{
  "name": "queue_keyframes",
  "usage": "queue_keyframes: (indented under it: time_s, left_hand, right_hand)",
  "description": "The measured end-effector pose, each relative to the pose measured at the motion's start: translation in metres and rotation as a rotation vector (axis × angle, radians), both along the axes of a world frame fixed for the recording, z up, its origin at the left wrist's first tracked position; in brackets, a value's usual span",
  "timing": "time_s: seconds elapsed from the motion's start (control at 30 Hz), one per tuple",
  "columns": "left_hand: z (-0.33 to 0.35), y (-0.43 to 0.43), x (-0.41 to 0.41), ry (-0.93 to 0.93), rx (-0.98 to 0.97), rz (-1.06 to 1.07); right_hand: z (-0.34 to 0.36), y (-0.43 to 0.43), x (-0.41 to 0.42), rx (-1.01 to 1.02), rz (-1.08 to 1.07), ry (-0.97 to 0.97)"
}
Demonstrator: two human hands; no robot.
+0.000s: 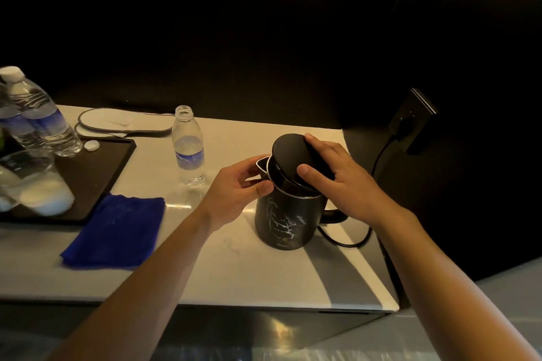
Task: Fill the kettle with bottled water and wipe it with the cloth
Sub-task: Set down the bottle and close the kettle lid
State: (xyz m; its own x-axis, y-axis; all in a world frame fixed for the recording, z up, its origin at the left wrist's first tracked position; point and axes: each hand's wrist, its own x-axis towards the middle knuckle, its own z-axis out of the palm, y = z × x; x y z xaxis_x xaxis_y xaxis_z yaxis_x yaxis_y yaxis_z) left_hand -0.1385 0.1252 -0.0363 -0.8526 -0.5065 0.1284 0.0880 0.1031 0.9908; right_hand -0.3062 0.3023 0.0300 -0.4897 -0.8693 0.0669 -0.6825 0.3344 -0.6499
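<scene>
A black kettle (286,221) with a pale marbled pattern stands on the white counter (234,267). Its round black lid (290,155) is tilted, half lifted off the rim. My right hand (337,179) grips the lid from the right side. My left hand (237,187) holds the kettle's upper edge near the spout. An uncapped, almost empty water bottle (189,146) stands upright to the left of the kettle. A folded blue cloth (117,233) lies flat on the counter further left. The kettle's handle is mostly hidden by my right wrist.
A dark tray (96,173) at the left holds capped water bottles (44,114), a loose white cap (91,145) and upturned glasses (35,184). Flat white slippers (123,123) lie behind. A black cord (349,240) runs from the kettle to a wall socket (413,123).
</scene>
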Motion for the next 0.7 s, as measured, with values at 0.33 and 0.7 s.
queue_keyframes:
  time_s: [0.33, 0.7]
  left_hand:
    - [0.001, 0.002, -0.002, 0.056, 0.072, -0.029]
    - [-0.002, -0.019, 0.021, -0.141, -0.191, 0.087]
  right_hand:
    - [-0.003, -0.004, 0.004, 0.137, -0.018, 0.215]
    - [-0.002, -0.004, 0.001, 0.159, -0.023, 0.188]
